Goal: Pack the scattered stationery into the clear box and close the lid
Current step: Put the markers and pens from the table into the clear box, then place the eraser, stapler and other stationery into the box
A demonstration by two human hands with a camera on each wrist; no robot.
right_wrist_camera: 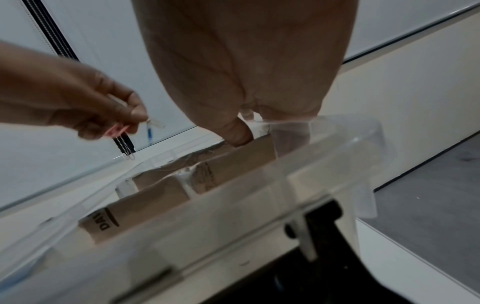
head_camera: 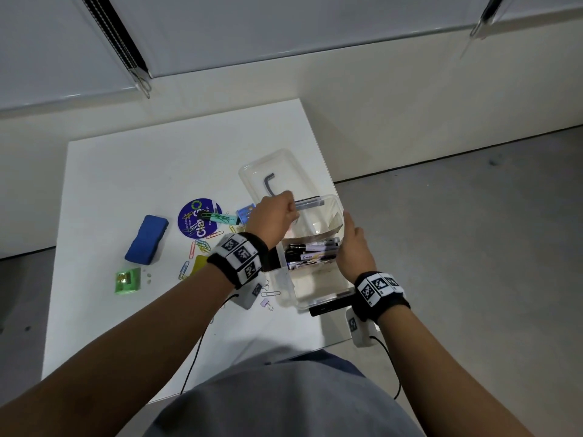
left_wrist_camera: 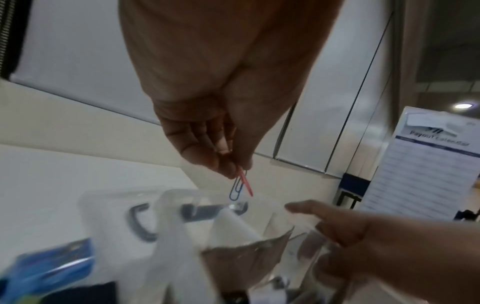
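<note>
Left wrist view alone shows left hand (left_wrist_camera: 207,144) pinching paper clips (left_wrist_camera: 240,186); right hand (head_camera: 355,247) gripping clear box (head_camera: 318,291) rim

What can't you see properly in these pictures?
- Head view: what the left hand pinches over the clear box; the hand covers it. The left wrist view shows paper clips.
- Head view: pens in the box, partly behind the right hand.
- Right wrist view: cardboard lettering, cut off and blurred.
</note>
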